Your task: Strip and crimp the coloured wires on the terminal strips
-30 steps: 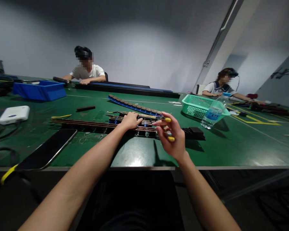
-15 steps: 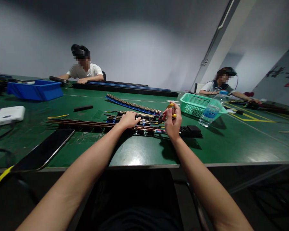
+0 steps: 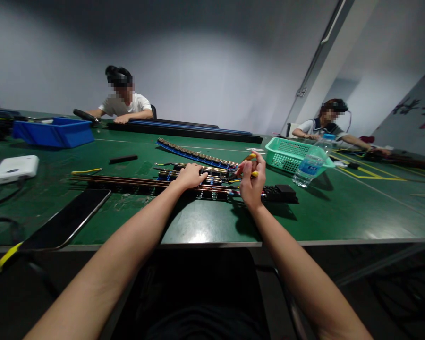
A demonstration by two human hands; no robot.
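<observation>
My left hand point(image 3: 190, 177) lies over a long black strip assembly point(image 3: 141, 183) with copper-coloured bars, its fingers curled onto the bars. In my right hand point(image 3: 251, 186) is a pair of pliers with yellow handles point(image 3: 250, 157), the fingers wrapped round them. The dark jaws point left towards the assembly's right end, where coloured wires point(image 3: 235, 193) come out. Whether the jaws touch a wire, I cannot tell. Just behind the hands lies a slightly curved blue strip point(image 3: 194, 153) with metal bars along its top.
A green basket point(image 3: 281, 153) and water bottle point(image 3: 310, 165) stand to the right. On the left are a phone point(image 3: 67, 221), white box point(image 3: 16, 168) and blue bin point(image 3: 55, 133). Two co-workers point(image 3: 132, 106) sit across the table, near long black rails point(image 3: 184, 131).
My right hand and the pliers have shifted very slightly. My left hand stays in the same place on the assembly. The right co-worker's hand has moved a little to the right.
</observation>
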